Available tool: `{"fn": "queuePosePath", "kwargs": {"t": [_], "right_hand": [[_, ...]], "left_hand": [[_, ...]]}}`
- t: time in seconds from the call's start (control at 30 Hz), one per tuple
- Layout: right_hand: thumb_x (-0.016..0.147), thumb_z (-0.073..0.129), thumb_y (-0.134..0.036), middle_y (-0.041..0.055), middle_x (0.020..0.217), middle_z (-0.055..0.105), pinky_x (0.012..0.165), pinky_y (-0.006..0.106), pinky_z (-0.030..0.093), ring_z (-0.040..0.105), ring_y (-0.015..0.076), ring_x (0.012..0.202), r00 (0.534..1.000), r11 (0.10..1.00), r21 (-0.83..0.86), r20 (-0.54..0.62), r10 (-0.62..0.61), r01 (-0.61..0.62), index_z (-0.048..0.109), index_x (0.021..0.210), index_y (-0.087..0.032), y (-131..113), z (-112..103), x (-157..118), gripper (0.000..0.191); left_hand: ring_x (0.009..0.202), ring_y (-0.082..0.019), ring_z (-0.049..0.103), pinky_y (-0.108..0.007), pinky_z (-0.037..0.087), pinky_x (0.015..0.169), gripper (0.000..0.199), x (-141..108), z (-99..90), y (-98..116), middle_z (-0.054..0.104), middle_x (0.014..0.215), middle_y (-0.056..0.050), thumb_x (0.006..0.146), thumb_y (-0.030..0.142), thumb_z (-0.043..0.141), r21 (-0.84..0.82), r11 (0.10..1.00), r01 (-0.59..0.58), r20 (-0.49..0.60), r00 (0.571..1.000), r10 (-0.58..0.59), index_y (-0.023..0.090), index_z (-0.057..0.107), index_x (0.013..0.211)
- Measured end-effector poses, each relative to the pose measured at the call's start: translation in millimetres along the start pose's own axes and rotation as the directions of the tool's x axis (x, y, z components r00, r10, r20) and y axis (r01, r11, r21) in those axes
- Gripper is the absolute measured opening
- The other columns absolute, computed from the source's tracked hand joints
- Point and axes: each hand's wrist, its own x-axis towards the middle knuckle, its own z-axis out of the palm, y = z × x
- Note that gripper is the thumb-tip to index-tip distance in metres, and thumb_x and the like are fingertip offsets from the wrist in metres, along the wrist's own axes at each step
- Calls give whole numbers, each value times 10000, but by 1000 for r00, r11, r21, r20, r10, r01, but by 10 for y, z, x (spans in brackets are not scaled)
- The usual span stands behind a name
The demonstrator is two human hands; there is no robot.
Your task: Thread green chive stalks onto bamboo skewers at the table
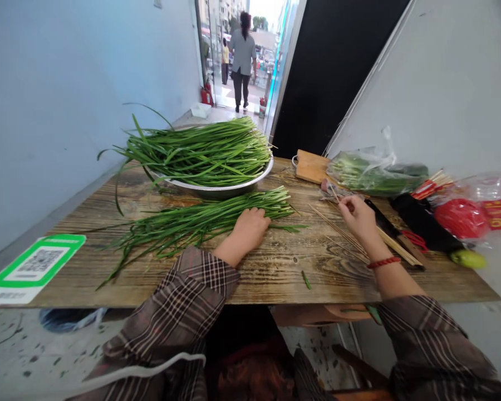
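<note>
On the wooden table lies a loose bunch of green garlic chives [183, 220], white cut ends to the right. My left hand [250, 228] rests on that bunch near the cut ends, its fingers curled over the stems. Between thumb and fingertips, my right hand [357, 218] pinches a thin bamboo skewer [334, 193], its tip pointing up and left. More skewers [338, 228] lie on the wood beside and under that hand. Behind the bunch, a metal basin [250, 185] is heaped with chives [204, 153].
A cutting board [311, 166] and bagged greens [376, 170] stand at the back right. Near them lie a knife [401, 236], a black sleeve-like item [426, 223] and red string [461, 218]. A green code card [35, 264] sits at left. A person [242, 61] is in the doorway.
</note>
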Motion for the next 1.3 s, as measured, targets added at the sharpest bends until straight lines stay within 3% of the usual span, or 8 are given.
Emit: {"fn": "queuePosePath", "kwargs": {"t": [0.07, 0.17, 0.33, 0.47, 0.63, 0.8, 1.03, 1.3], "right_hand": [[818, 534, -316, 33, 787, 595, 641, 311, 448, 541, 166, 667, 998, 951, 303, -12, 62, -55, 606, 1047, -187, -195, -3, 26, 272], [741, 587, -294, -15, 748, 530, 494, 246, 396, 500, 115, 580, 975, 707, 672, 155, 158, -221, 585, 1102, -191, -505, 69, -4, 375], [625, 623, -212, -49, 739, 514, 398, 189, 351, 493, 81, 535, 912, 399, 820, 355, 207, -410, 568, 920, -216, -788, 294, -63, 300], [639, 643, -227, -76, 629, 493, 377, 176, 322, 443, 64, 462, 864, 268, 822, 472, 176, -503, 533, 823, -212, -817, 464, 15, 216], [690, 636, -272, -65, 610, 506, 381, 169, 312, 446, 60, 468, 870, 231, 838, 477, 125, -494, 529, 753, -201, -765, 607, 89, 143], [676, 630, -240, -64, 599, 506, 367, 166, 268, 383, 43, 439, 870, 219, 843, 480, 109, -492, 576, 776, -186, -717, 583, 64, 126], [654, 573, -197, -57, 669, 537, 372, 177, 212, 398, 45, 445, 881, 131, 871, 463, 101, -473, 595, 1062, -188, -744, 464, 54, 408], [759, 593, -342, -79, 557, 400, 394, 199, 208, 318, 47, 430, 910, 243, 885, 346, 229, -397, 613, 919, -163, -736, 572, 37, 241]], "left_hand": [[896, -254, 551, -382, 395, 731, 212, -13, -30, -15, 611, 888, -123, 839, 127, 484, 0, 1000, -27, 20, 999, 27, 162, 693, 859], [896, -246, 555, -374, 404, 750, 182, -23, -84, -18, 617, 906, -98, 853, 276, 541, -51, 997, -60, 16, 998, 61, 179, 693, 878], [899, -215, 568, -343, 426, 791, 257, 7, -102, -33, 636, 936, -79, 923, 326, 469, -180, 983, 40, -169, 983, -71, 176, 673, 969], [899, -210, 564, -333, 441, 802, 234, 42, -44, -104, 636, 949, -88, 925, 256, 463, -235, 965, 119, -332, 923, -195, 153, 653, 1016], [880, -202, 561, -327, 451, 790, 202, 59, 29, -159, 631, 914, -79, 912, 224, 482, -271, 958, 97, -370, 908, -197, 156, 658, 983], [871, -197, 560, -331, 456, 789, 200, 72, 36, -113, 628, 917, -79, 910, 227, 486, -251, 964, 90, -349, 920, -177, 155, 659, 982], [898, -220, 542, -358, 440, 794, 208, 276, -147, -16, 631, 985, -93, 893, 238, 524, -77, 996, 32, -161, 986, -44, 160, 670, 1019], [911, -262, 506, -372, 357, 694, 233, 387, -76, -71, 628, 1012, -90, 922, 271, 475, 181, 961, 208, -182, 968, -175, 199, 666, 1034]]}}
